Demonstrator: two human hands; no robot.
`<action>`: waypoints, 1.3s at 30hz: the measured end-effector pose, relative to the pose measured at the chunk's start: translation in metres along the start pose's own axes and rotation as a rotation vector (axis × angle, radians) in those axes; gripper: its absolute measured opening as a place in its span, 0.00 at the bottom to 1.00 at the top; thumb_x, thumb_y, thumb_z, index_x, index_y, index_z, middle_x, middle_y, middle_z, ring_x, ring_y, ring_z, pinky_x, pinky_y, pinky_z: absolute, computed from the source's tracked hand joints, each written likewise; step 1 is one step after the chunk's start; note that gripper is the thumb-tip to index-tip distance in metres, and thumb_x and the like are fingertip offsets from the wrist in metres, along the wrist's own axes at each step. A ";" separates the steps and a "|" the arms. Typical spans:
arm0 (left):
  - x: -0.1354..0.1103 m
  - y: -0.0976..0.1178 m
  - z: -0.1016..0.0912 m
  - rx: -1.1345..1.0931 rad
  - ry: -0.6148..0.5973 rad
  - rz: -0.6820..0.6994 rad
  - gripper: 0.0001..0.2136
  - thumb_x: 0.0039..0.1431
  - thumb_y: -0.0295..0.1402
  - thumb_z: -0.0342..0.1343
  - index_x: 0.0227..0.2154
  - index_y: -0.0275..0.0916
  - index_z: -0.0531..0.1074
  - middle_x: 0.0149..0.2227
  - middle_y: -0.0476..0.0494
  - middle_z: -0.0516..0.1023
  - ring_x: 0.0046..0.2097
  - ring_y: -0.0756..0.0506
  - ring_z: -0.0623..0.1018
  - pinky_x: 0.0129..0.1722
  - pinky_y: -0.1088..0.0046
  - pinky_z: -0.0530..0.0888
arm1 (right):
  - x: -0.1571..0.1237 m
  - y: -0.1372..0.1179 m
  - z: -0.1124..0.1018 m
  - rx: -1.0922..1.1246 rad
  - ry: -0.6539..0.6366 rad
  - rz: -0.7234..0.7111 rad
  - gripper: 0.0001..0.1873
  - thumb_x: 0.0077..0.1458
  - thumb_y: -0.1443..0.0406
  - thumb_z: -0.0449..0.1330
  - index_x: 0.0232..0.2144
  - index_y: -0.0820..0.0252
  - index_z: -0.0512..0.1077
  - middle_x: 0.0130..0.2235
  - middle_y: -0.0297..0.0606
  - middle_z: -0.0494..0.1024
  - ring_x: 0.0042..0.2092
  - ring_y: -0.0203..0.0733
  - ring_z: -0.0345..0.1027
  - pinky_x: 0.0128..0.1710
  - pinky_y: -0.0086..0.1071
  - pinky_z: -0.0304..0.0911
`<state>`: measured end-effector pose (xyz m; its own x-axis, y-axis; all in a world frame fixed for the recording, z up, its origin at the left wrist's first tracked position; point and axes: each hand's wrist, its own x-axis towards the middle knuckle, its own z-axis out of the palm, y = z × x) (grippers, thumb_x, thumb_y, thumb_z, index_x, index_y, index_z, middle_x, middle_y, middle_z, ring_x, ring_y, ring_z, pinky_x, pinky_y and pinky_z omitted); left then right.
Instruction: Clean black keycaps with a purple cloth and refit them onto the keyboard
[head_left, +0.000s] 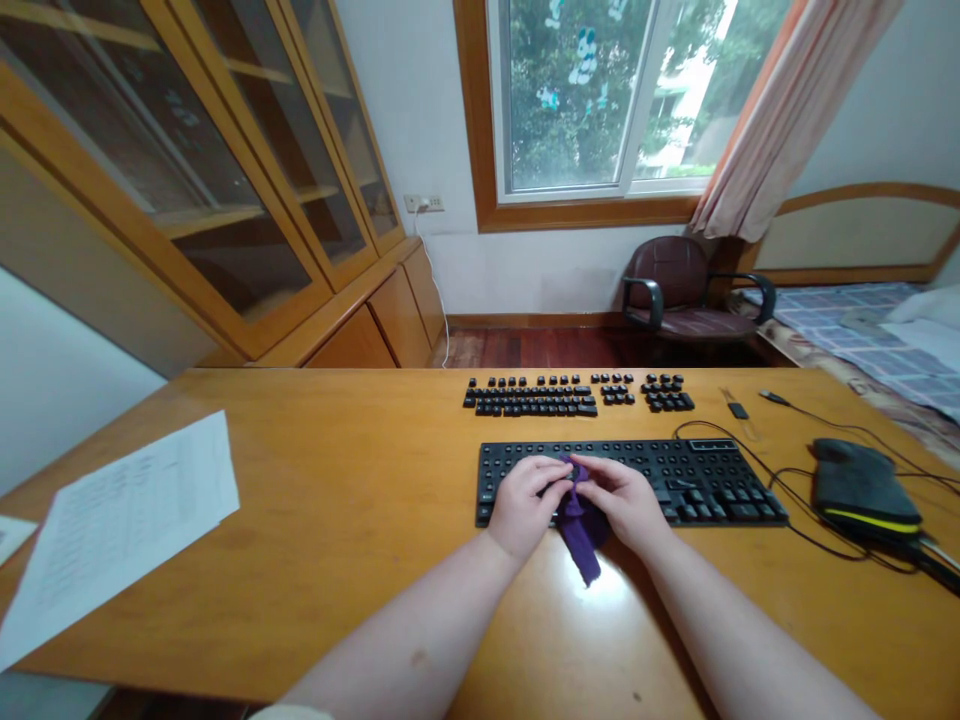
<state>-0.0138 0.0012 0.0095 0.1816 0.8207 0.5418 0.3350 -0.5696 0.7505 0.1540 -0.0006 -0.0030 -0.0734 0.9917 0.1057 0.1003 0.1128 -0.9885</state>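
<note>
My left hand and my right hand meet over the keyboard, fingers pinched together on a purple cloth. One end of the cloth hangs toward me, past the keyboard's front edge. A small dark piece, perhaps a keycap, shows between the fingertips, but the fingers partly cover it. Below lies a black keyboard; many of its keys are bare of caps, while some at the lower right have theirs. Behind it, loose black keycaps are laid out in rows and groups.
Right of the keycaps lies a small wire tool with a dark handle. A USB plug, cables and a dark grey pouch with a yellow stripe lie further right. Printed papers are at the left. Beyond the desk stands an armchair.
</note>
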 end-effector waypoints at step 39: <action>0.002 0.003 0.001 -0.068 -0.035 -0.264 0.11 0.48 0.25 0.59 0.36 0.41 0.77 0.37 0.46 0.80 0.38 0.47 0.78 0.42 0.69 0.76 | -0.004 -0.005 0.000 -0.064 0.094 -0.185 0.09 0.42 0.65 0.65 0.31 0.53 0.78 0.34 0.37 0.77 0.37 0.42 0.71 0.40 0.38 0.67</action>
<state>-0.0110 0.0014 0.0128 0.1286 0.9415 0.3115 0.3127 -0.3366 0.8882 0.1538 -0.0052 0.0018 -0.0037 0.9548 0.2972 0.1564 0.2941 -0.9429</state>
